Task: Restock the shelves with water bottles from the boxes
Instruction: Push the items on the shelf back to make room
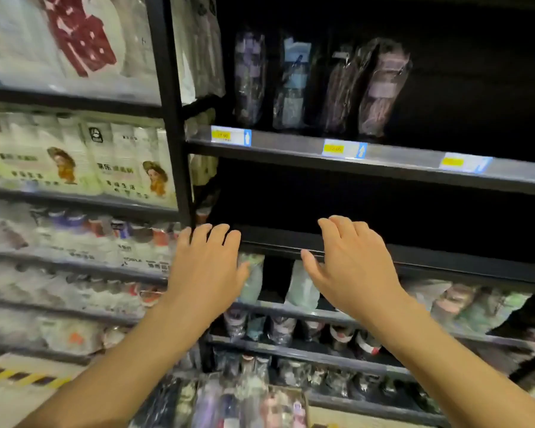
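Both my hands reach toward a dark, bare shelf point(430, 257) in the black rack. My left hand point(206, 267) hovers at the shelf's left front edge, fingers relaxed and holding nothing. My right hand point(349, 267) hangs beside it over the front edge, fingers spread, also holding nothing. On the shelf above stand several plastic-wrapped bottles point(380, 88) behind yellow price tags point(343, 148). Just below my hands stand pale green wrapped bottles point(301, 285). No box is in view.
The lower shelves hold rows of wrapped bottles and cups point(291, 330). The left rack carries packs of paper cups point(127, 162) and small bottles point(84, 239). A black upright post point(173, 118) divides the two racks. Yellow-black floor tape point(22, 376) lies at bottom left.
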Demonstrator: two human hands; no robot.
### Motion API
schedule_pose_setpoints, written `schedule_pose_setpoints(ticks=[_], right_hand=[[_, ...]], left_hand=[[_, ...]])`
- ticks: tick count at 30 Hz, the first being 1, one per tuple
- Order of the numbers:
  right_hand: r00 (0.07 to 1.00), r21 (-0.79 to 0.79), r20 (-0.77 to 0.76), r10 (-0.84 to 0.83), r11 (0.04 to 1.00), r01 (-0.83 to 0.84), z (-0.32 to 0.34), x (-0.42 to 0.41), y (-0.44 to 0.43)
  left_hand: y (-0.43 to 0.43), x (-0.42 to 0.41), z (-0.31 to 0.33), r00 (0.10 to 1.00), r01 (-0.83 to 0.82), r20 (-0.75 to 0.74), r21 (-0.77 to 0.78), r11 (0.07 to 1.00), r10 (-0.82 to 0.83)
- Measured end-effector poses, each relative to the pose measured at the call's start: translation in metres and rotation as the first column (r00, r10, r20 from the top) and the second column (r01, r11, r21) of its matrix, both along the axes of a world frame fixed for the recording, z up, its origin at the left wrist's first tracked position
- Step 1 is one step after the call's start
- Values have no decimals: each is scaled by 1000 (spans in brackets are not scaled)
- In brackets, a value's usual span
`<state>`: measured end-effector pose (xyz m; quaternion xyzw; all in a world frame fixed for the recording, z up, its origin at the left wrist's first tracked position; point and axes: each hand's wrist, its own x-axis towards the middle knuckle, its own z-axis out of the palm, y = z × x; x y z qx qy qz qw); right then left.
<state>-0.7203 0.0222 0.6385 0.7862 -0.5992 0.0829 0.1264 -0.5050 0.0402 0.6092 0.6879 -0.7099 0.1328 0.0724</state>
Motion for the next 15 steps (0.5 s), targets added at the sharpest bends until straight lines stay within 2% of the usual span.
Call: schedule_pose_setpoints(ticks=[4, 11, 15], right_hand=[[996, 132, -39, 83, 988, -77, -46, 46, 31], [983, 298, -47, 179, 942, -157, -114, 147, 71], [984, 384, -61, 169, 914, -134, -158, 218, 76]], left_hand=[[52, 41, -43, 996, -83, -6, 140, 987, 85], [108, 145, -108, 978, -190, -32, 293, 937, 208], [125, 224, -155, 970, -196, -73, 317, 928, 230]])
